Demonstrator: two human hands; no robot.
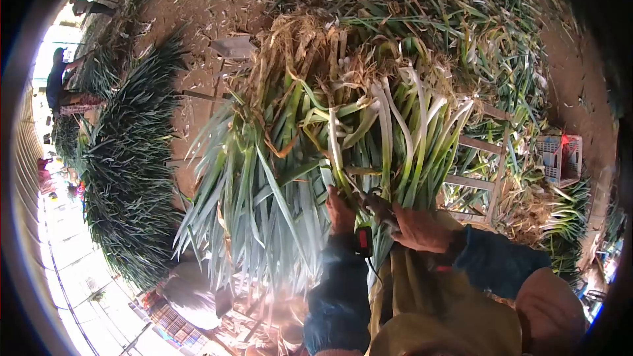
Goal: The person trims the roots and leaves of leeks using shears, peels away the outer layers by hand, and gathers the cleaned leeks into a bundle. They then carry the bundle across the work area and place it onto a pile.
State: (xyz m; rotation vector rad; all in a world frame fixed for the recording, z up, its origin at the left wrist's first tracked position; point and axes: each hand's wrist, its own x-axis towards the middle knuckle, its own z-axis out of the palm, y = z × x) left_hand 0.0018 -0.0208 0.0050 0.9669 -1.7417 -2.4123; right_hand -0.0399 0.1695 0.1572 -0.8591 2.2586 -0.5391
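Observation:
A large heap of long green onions lies in front of me, with brown roots at the top and green leaves fanning down to the left. My left hand is closed around the lower part of an onion stalk with a white upper end. Just to its right, my right hand grips a dark tool whose front end is among the stalks beside my left hand; its exact shape is unclear. Loose white-stemmed onions lie above my right hand.
A long pile of green onions stands at the left, with a person beside it. Trimmings cover the ground at the back. A rack frame and a plastic crate are at the right.

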